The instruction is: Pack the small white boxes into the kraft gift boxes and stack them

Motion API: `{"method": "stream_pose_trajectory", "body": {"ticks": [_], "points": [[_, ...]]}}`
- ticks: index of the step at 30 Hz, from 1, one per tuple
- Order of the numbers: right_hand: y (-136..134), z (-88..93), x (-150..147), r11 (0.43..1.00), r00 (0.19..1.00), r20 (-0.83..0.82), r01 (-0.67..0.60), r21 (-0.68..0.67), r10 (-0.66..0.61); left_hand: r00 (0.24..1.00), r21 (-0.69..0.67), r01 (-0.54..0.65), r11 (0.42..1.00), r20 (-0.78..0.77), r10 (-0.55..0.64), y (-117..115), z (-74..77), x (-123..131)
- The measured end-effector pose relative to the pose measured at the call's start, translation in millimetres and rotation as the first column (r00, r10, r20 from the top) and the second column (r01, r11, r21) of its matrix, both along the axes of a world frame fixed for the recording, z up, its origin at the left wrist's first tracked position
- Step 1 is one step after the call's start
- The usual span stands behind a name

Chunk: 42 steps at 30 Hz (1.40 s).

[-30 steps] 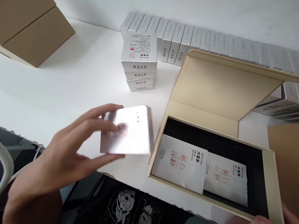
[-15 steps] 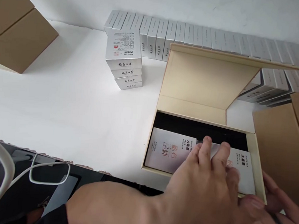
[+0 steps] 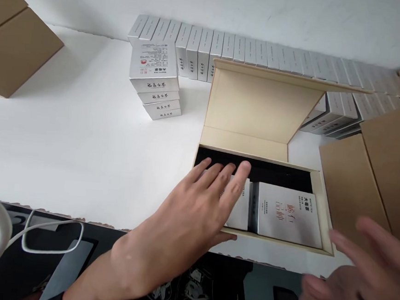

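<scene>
A cream gift box (image 3: 317, 180) with a black inner base stands with its lid (image 3: 258, 108) raised. Inside lie two silver-white tea boxes, one on the left (image 3: 242, 209) and one on the right (image 3: 290, 215), with a narrow gap between them. My left hand (image 3: 203, 199) rests with spread fingers over the left tea box and hides much of it. Its thumb is below the front edge of the gift box. My right hand (image 3: 359, 278), wearing a dark ring, is off the gift box's right front corner, fingers apart, blurred and holding nothing.
A stack of several tea boxes (image 3: 154, 68) stands left of the lid. A long row of tea boxes (image 3: 249, 52) lines the wall. Brown boxes stand at the right (image 3: 357, 176) and far left (image 3: 20, 52). A white cable (image 3: 52, 249) hangs below the white tabletop (image 3: 82, 150).
My left hand has moved left, from between the tea boxes onto the left one. My right hand has let go of the gift box's right corner. The view has shifted slightly right.
</scene>
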State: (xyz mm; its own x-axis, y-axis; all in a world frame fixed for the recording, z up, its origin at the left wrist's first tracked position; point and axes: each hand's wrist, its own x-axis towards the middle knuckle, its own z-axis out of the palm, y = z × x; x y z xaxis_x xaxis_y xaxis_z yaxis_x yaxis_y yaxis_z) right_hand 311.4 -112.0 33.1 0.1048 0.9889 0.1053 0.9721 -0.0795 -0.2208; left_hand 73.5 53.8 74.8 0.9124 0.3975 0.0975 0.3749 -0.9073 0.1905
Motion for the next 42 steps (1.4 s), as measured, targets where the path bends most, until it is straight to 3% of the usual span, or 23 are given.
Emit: {"method": "stream_pose_trajectory", "body": {"ticks": [4, 8, 11, 16, 21, 34, 42], "points": [[30, 20.7, 0, 0.981, 0.973, 0.127, -0.192, -0.02, 0.193, 0.995, -0.101, 0.005, 0.995, -0.096, -0.015, 9, 6.1, 10], [54, 34.7, -5, 0.917, 0.876, 0.28, -0.394, -0.057, 0.393, 0.974, -0.108, 0.044, 0.993, -0.218, -0.067, 13, 13.6, 19], [66, 41.7, -7, 0.878, 0.816, 0.329, -0.464, -0.119, 0.476, 0.953, -0.119, 0.037, 0.992, -0.295, -0.071, 13, 20.1, 23], [80, 51.5, -7, 0.852, 0.796, 0.311, -0.512, -0.11, 0.519, 0.927, -0.146, 0.003, 0.989, -0.372, -0.058, 12, 29.1, 27], [91, 54.9, -7, 0.829, 0.797, 0.228, -0.538, -0.154, 0.559, 0.942, -0.125, 0.025, 0.992, -0.33, -0.065, 12, 26.4, 26], [86, 48.4, 0, 0.812, 0.814, 0.156, -0.5, -0.302, 0.559, 0.947, -0.137, 0.025, 0.99, -0.314, -0.067, 13, 27.0, 29], [84, 45.6, 2, 0.803, 0.803, 0.171, -0.501, -0.323, 0.57, 0.943, -0.105, -0.005, 0.994, -0.331, -0.03, 12, 23.4, 28]]}}
